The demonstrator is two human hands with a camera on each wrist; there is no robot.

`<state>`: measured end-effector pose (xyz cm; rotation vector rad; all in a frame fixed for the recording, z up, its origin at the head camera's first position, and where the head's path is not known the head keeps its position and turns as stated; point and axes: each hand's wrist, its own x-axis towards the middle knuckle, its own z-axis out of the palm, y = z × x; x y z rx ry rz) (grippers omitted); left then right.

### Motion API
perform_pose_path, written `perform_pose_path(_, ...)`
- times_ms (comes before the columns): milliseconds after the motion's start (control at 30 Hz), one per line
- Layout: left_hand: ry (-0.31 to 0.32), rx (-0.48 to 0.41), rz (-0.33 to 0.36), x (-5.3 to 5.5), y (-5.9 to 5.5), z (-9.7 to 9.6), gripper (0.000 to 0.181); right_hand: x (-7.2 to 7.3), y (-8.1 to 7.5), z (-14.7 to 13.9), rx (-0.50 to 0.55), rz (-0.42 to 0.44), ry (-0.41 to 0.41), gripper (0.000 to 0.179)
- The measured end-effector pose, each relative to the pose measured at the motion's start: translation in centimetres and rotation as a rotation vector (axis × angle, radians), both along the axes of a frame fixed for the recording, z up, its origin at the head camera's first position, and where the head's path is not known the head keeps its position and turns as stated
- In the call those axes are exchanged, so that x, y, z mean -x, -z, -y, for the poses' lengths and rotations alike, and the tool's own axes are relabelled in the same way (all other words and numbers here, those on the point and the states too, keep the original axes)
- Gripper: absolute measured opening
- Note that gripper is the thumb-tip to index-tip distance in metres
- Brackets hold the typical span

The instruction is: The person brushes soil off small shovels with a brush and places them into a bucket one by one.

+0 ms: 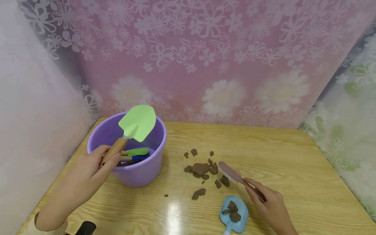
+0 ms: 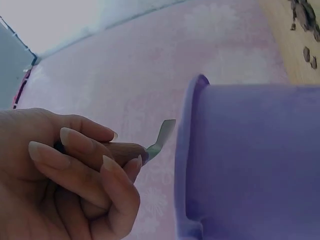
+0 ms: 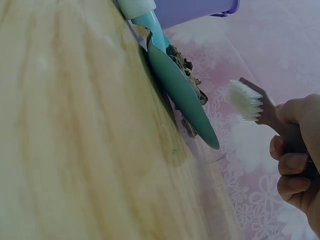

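In my left hand (image 1: 85, 173) I grip the wooden handle of a trowel (image 1: 138, 122) with a light green blade, raised over the rim of a purple bucket (image 1: 138, 176). Tools with a green (image 1: 138, 151) and a blue blade lie inside that bucket. My right hand (image 1: 268, 202) holds a brown brush (image 1: 232, 171) by its handle, white bristles turned down, above the table beside the brown clumps (image 1: 201, 169). Nearer the front edge, a light blue scoop (image 1: 242, 207) lies with several brown clumps (image 1: 233, 212) on it. The left wrist view shows curled fingers (image 2: 120, 185) around the trowel handle.
The wooden table (image 1: 279, 150) meets a pink flowered curtain (image 1: 188, 65) at the back. Pale cloth hangs at the left (image 1: 44, 98) and a flowered one at the right (image 1: 352, 107). Smaller brown bits (image 1: 198, 194) lie scattered around the main pile.
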<state>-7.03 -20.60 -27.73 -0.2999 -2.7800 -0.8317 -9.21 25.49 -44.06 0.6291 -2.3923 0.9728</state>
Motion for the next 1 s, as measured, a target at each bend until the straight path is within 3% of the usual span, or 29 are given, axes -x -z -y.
perform_pose_path(133,-0.026,0.061,0.019,0.8,0.0,0.8,0.029,0.0,0.1,-0.1,-0.005,-0.010,-0.013,0.038)
perform_pose_path(333,-0.021,0.058,0.070,1.9,0.1,1.5,0.035,-0.1,0.2,-0.1,0.005,-0.020,-0.025,0.039)
perform_pose_path(500,-0.034,0.057,0.133,2.1,0.1,1.6,0.041,-0.2,0.2,0.0,0.020,-0.013,-0.024,0.039)
perform_pose_path(1000,0.018,0.089,0.149,2.8,-0.4,1.5,0.040,-0.1,0.6,0.1,0.001,-0.013,-0.006,0.040)
